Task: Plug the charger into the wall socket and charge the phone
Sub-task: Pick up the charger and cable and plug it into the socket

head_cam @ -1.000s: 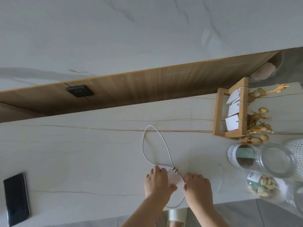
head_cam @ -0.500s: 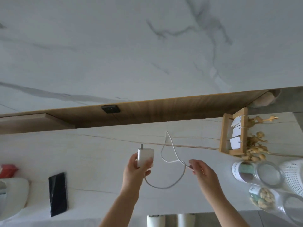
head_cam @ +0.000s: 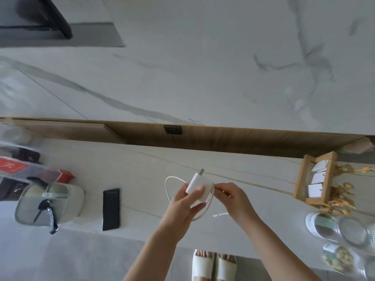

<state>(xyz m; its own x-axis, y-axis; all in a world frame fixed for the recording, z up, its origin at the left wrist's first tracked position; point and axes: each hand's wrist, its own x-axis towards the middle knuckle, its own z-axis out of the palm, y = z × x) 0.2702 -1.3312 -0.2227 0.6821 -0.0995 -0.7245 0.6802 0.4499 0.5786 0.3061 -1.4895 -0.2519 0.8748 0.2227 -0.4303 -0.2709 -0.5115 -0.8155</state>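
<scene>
You hold the charger above the counter, both hands on it.
Your left hand (head_cam: 182, 203) is wrapped around the white charger (head_cam: 199, 187), prongs aimed at 12 o'clock toward the wall socket (head_cam: 172, 130). Your right hand (head_cam: 233, 199) pinches the cable (head_cam: 168, 189) at the charger's 3 o'clock end; its loose plug hangs at 5. The phone (head_cam: 111, 209) lies flat on the counter (head_cam: 125, 165) at 9 o'clock, well apart.

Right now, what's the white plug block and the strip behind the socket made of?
The charger in the left hand looks like smooth, matte white plastic, with a grey, metal-looking prong. The strip around the socket looks like wood or wood veneer: brown with grain lines.
</scene>
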